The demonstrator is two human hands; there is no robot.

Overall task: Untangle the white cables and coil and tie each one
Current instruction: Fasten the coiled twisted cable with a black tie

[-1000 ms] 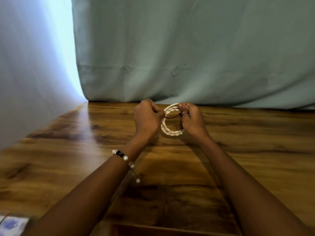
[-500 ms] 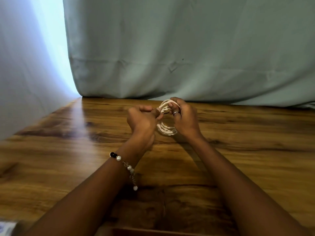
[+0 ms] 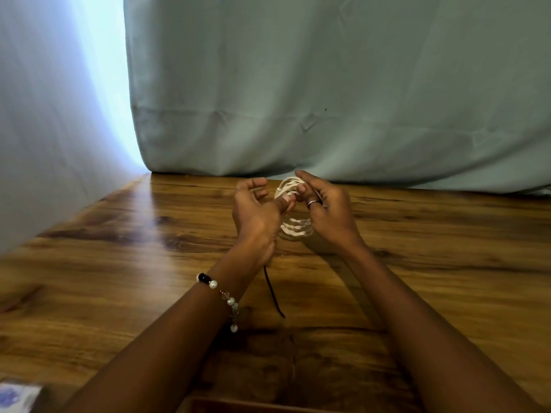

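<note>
Dark tie trails loose from under the left hand toward the table's near edge. Left thumb pinches the white cable coil, fingers half-curled. Right hand grips the coil near the far edge. Keep the loops pinched flat while cinching.

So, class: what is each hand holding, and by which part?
Right hand grips the coiled white cable at its right side. Left hand pinches it near the top; a dark tie hangs below.
</note>
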